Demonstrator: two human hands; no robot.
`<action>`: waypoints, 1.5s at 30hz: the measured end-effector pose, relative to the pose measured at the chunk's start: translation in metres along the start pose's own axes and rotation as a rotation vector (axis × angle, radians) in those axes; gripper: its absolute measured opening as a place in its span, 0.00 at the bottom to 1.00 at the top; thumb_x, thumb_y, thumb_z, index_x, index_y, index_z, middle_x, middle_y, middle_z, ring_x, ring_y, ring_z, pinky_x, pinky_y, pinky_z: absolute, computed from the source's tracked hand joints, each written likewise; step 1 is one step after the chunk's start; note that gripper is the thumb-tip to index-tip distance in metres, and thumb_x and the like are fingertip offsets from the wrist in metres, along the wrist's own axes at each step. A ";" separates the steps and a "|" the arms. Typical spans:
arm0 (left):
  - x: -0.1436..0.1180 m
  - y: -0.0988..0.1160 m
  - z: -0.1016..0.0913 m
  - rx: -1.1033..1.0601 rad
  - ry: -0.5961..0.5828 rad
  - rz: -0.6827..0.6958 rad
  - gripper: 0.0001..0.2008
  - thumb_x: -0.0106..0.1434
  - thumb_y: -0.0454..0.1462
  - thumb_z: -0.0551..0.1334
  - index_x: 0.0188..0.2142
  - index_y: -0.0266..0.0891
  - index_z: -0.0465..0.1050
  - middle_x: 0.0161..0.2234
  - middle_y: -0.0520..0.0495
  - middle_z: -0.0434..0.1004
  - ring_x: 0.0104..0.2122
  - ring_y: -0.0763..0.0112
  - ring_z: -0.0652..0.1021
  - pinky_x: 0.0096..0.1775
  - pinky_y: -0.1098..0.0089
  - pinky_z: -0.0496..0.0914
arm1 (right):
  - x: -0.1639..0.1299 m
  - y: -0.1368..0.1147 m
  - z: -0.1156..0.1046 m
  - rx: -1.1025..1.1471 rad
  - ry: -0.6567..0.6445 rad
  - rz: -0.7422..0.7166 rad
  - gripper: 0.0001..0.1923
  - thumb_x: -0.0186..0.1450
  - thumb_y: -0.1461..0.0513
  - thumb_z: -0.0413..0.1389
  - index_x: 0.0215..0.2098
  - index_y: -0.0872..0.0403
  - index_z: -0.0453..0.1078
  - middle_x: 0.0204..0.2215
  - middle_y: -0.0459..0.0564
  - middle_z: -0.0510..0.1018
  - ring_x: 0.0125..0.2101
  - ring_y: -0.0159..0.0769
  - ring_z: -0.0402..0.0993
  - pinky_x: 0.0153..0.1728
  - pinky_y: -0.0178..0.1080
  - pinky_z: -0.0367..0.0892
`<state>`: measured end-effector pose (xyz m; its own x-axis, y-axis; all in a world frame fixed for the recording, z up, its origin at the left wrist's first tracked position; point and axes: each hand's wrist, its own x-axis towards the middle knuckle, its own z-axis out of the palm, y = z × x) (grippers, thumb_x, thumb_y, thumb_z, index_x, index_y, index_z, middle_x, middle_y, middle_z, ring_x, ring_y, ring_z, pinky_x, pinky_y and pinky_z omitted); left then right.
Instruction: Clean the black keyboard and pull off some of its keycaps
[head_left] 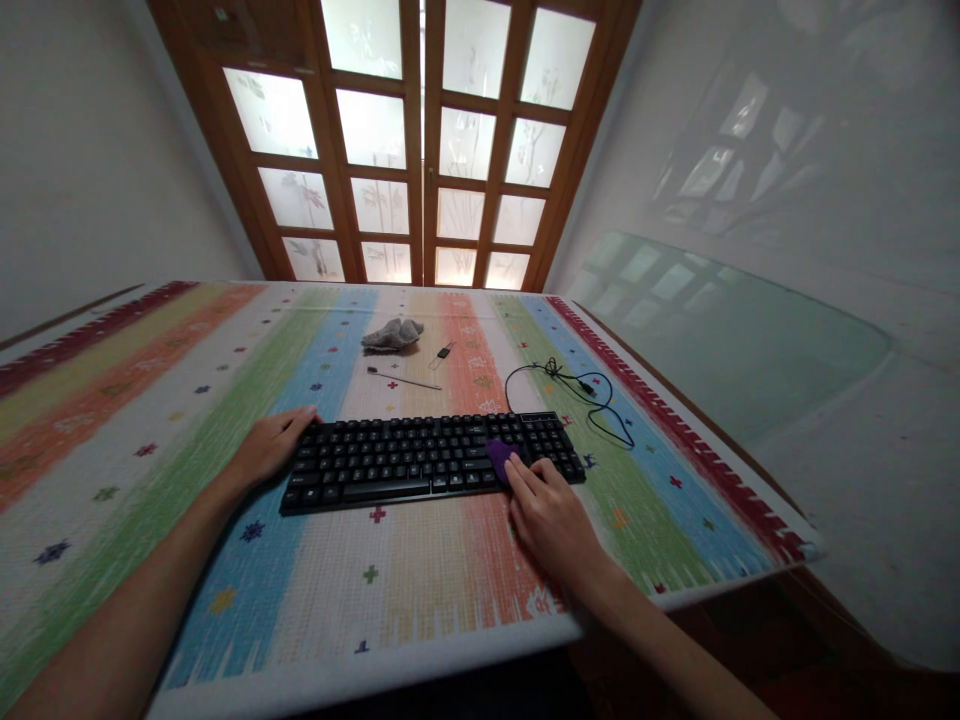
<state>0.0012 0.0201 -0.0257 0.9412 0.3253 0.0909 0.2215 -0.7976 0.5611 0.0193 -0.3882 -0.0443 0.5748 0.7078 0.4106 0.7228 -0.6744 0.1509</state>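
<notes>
A black keyboard [405, 455] lies flat on the striped tablecloth in front of me. My left hand [274, 443] rests against its left end, fingertips at the upper left corner; the fingers lie together along the edge and hold it there. In my right hand [544, 500] is a small purple cloth [500, 458], pressed by the fingers onto the keys just left of the number pad. The palm side and the thumb of that hand are mostly hidden.
Behind the keyboard lie a thin stick with a dark tip [405, 379], a crumpled grey cloth [392, 336] and a small dark object with a loop [443, 352]. The keyboard's cable [592, 385] coils at the right. A wall stands beyond the table's right edge.
</notes>
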 end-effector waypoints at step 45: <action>0.000 -0.001 0.000 0.010 0.019 -0.013 0.28 0.60 0.58 0.45 0.28 0.45 0.76 0.27 0.49 0.81 0.32 0.57 0.79 0.40 0.64 0.72 | -0.006 -0.003 -0.001 0.076 -0.056 0.015 0.27 0.63 0.72 0.49 0.60 0.63 0.68 0.59 0.59 0.74 0.45 0.46 0.73 0.46 0.46 0.76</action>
<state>0.0013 0.0208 -0.0266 0.9334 0.3449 0.0994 0.2361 -0.7985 0.5538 0.0135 -0.3908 -0.0468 0.6051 0.7098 0.3607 0.7395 -0.6689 0.0757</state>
